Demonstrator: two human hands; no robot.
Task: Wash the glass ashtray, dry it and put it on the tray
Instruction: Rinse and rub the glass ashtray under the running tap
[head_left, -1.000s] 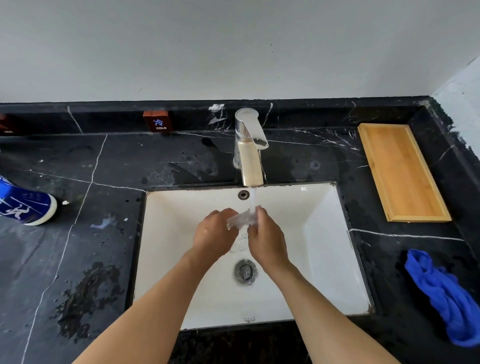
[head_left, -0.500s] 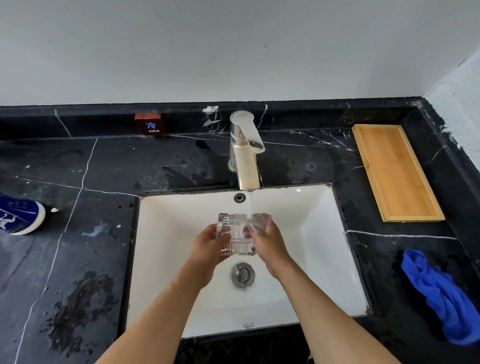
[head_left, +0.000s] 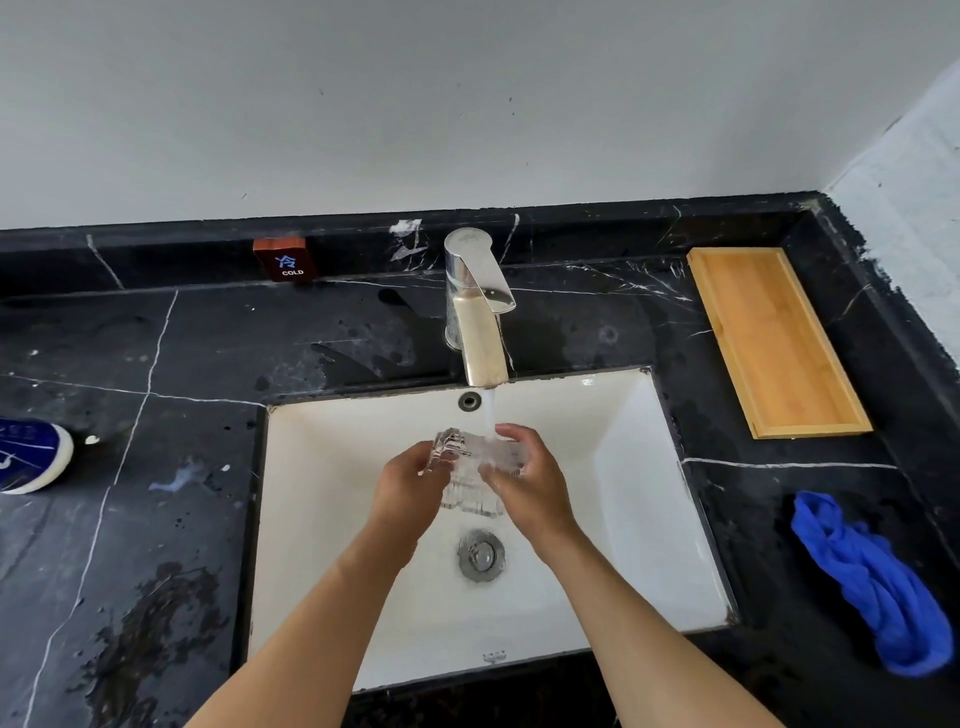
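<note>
Both hands on ashtray (head_left: 470, 470), under tap (head_left: 478, 317) stream, over sink (head_left: 644, 467). Left hand (head_left: 410, 486) curled on near-left edge; right hand (head_left: 530, 480) wrapped round right side, fingers (head_left: 511, 434) over far rim. Likely step: washing, mid-rinse. Next, by judgement: tap off, firm grip on wet glass, then cloth (head_left: 872, 587), well right of right fingers. Tray (head_left: 774, 338) beyond, bare.

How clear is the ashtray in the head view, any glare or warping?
Head view: glass ashtray is see-through, its edges lost against the white sink and running water; both hands sharp; glare on the faucet; wide-angle bends the counter edges.
</note>
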